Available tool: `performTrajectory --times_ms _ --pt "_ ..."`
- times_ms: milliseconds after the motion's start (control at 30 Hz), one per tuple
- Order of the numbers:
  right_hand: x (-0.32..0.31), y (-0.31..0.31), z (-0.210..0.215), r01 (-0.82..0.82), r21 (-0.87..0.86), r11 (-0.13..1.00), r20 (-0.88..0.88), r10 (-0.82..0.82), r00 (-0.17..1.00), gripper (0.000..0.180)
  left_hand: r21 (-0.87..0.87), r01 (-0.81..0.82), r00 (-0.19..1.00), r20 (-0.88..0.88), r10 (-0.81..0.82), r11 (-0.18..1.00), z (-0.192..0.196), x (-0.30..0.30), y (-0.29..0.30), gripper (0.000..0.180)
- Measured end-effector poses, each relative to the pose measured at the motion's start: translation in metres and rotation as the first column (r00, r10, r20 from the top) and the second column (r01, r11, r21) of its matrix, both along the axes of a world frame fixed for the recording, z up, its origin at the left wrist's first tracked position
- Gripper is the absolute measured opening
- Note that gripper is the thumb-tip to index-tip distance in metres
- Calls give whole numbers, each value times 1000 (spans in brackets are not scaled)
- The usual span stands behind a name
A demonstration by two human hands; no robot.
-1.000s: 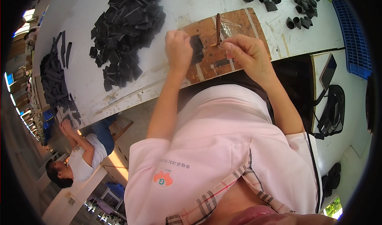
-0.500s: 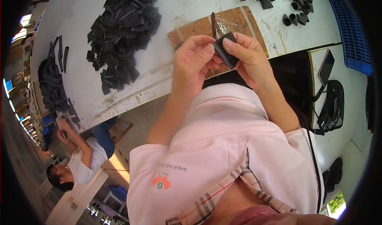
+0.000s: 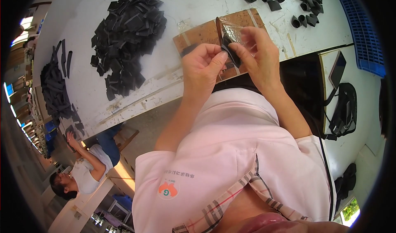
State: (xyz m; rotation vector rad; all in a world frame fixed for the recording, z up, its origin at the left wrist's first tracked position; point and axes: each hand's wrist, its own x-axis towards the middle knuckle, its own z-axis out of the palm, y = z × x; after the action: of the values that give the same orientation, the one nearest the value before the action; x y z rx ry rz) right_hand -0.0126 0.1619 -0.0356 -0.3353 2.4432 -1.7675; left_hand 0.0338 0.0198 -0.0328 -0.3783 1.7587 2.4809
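Both hands pinch one black strip [image 3: 229, 51] above worktop's near edge: left hand [image 3: 203, 68] grip steadies lower end, right hand [image 3: 258, 53] grip bends top (brown board [image 3: 198, 35] beneath as work pad). Black pile [image 3: 126, 35] sits left, within reach.

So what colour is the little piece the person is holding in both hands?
Black. The small piece pinched between the left hand and right hand shows best in the head view.

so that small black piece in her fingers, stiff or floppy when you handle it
Probably floppy: the black piece bends between the left hand and right hand. Likely light, since fingertips alone hold it. The pile of black pieces lies flat, so rolling seems unlikely.
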Motion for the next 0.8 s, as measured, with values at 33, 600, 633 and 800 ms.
performTrajectory --times_ms 33,600,633,800 --pt "1 -2 -2 224 199 954 -529 -88 844 22 -167 -25 999 -42 18 986 1 0 1 8" --pt "1 -14 11 -12 -255 967 141 49 989 5 532 -42 995 100 -14 846 18 -8 -13 15" --pt "0 -13 14 107 -570 815 473 219 853 6 447 20 995 76 -60 894 20 -7 -13 18" --pt "-3 -7 9 208 -894 398 439 678 589 12 -588 -375 909 -385 160 717 18 -4 7 4"
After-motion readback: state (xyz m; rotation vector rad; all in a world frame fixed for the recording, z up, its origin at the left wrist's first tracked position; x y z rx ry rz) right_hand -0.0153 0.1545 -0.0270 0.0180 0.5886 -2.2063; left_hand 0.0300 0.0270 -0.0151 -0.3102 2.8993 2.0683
